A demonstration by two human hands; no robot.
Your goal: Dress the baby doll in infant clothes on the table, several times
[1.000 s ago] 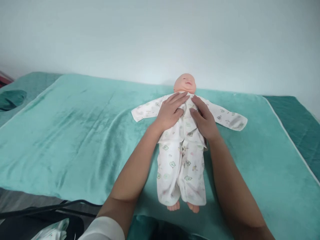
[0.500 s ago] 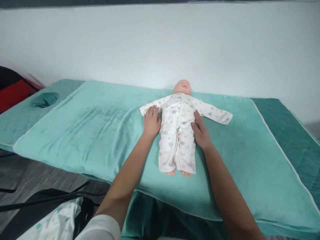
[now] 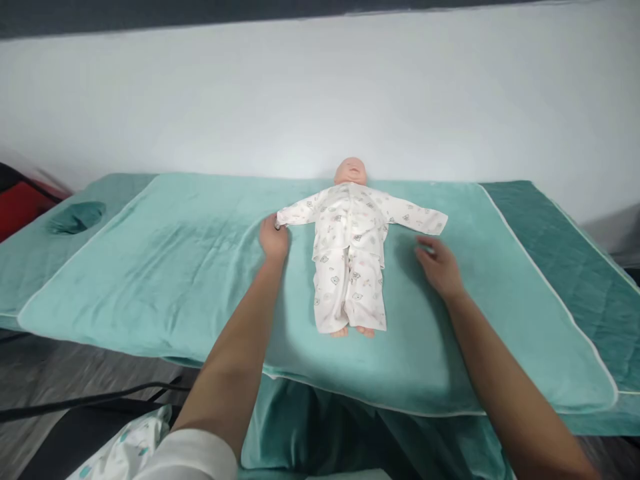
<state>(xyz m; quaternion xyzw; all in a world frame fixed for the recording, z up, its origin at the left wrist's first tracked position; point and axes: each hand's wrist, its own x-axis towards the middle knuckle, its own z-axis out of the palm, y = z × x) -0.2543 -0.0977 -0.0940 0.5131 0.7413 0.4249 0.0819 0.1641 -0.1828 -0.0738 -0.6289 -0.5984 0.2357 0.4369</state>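
Doll (image 3: 350, 267), curled left hand (image 3: 274, 239) touching sleeve cuff (image 3: 283, 217)

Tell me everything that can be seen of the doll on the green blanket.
The doll lies on its back on the green blanket, head toward the wall, arms spread wide, legs straight. Its bald head and bare feet look like plastic. It wears a white printed cloth suit. The left hand touches one sleeve end; the right hand is apart.
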